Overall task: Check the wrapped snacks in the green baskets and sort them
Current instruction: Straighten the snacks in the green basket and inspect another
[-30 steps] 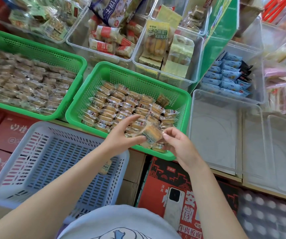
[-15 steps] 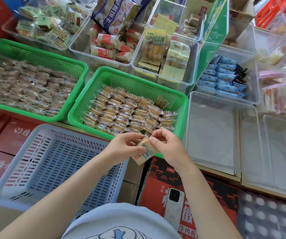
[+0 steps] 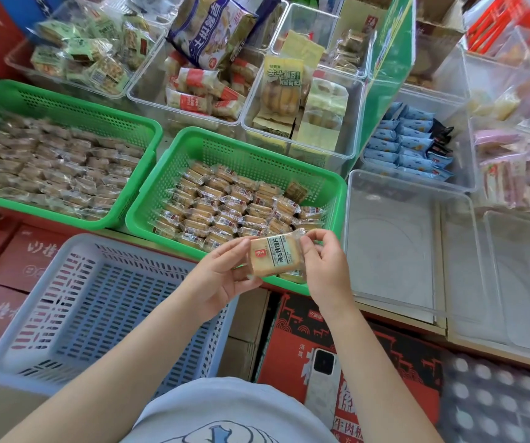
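Both hands hold one wrapped snack (image 3: 276, 255), a tan square packet with its printed label facing up, over the near rim of the middle green basket (image 3: 332, 187). My left hand (image 3: 222, 279) grips its left side and my right hand (image 3: 322, 263) pinches its right edge. Rows of similar wrapped snacks (image 3: 225, 207) fill that basket. A second green basket (image 3: 75, 110) at the left holds several darker wrapped snacks (image 3: 53, 167).
A pale blue slotted basket (image 3: 107, 305) stands at lower left, nothing in it. Clear tubs (image 3: 394, 251) at the right hold nothing; clear bins behind hold packaged snacks (image 3: 283, 91). A phone (image 3: 322, 382) lies on red cartons (image 3: 385, 356) below.
The snack was lifted out of the middle green basket, drawn toward me and turned so its label faces up. Both hands now hold it a little higher and flatter.
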`<state>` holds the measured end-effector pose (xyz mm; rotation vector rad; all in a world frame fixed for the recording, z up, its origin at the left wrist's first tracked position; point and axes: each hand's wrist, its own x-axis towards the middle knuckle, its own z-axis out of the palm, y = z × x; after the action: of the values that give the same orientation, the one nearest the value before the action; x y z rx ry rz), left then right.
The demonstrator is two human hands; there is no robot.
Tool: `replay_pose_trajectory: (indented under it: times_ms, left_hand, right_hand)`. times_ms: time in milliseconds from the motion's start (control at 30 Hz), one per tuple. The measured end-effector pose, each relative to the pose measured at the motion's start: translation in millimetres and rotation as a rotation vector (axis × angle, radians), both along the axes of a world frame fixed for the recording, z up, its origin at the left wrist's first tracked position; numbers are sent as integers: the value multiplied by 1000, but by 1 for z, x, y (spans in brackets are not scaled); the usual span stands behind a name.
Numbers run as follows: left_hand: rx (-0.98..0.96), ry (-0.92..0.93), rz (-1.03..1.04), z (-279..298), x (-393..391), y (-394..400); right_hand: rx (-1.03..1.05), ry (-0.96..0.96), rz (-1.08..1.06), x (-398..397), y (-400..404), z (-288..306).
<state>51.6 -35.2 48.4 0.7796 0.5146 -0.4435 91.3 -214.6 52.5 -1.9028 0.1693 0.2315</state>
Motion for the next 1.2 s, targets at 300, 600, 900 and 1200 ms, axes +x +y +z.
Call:
replay_pose_trajectory:
  times_ms: [300,600,900,1200]
  left_hand:
    - [37,39,36,-4,3,-2]
    - [460,-109,-63,-5,-2,-5]
    - [896,-195,-28,-22,-1,-5]
    - [966,-258,-82,-20,4,2]
  right_hand:
    - [615,381,-29,-3,-4,7]
    - [530,387,-330,0,1,0]
    - [573,421,-330,-4,4,-10]
    - [329,403,-56,2,-3,-10]
